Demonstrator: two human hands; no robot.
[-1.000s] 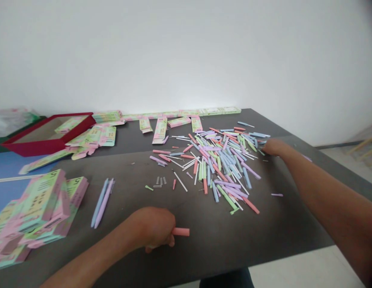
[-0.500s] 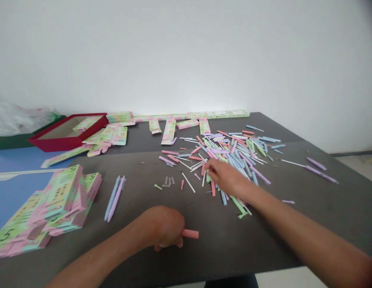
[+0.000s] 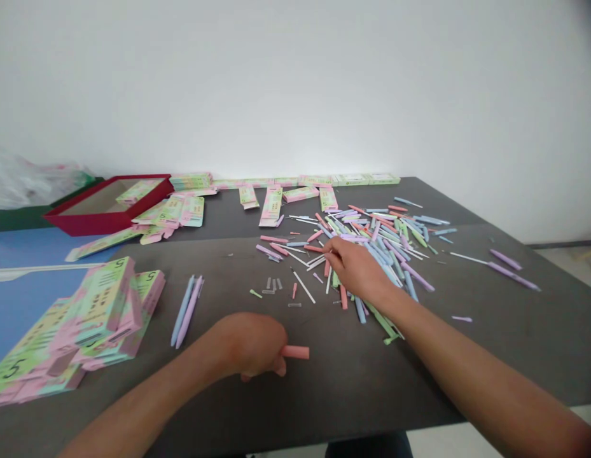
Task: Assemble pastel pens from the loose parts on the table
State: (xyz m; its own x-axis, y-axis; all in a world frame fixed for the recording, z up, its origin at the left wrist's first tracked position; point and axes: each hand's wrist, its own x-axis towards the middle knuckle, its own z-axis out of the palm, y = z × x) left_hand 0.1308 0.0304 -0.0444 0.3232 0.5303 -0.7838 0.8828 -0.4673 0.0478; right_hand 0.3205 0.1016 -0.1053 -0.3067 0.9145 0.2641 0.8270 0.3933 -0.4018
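My left hand (image 3: 257,343) is closed around a coral pen barrel (image 3: 296,352), whose end sticks out to the right near the table's front. My right hand (image 3: 355,264) is at the left side of a heap of pen parts (image 3: 388,248), its fingertips pinched together beside a coral barrel (image 3: 314,249). What the fingertips hold, if anything, is hidden. Below them lie a white refill (image 3: 303,285), a short coral piece (image 3: 294,291), a small green clip (image 3: 256,293) and several clear little tubes (image 3: 270,284).
A blue pen (image 3: 182,310) and a purple pen (image 3: 190,312) lie left of my left hand. Patterned boxes (image 3: 97,305) are stacked at the left. Behind are a red box (image 3: 104,216), more cartons (image 3: 271,205) and a plastic bag (image 3: 32,184). Purple parts (image 3: 513,276) lie at right.
My right hand has moved left from the heap's far right edge to its left side. A clear tube now lies apart, nearer my left hand. My left hand keeps holding the coral barrel.
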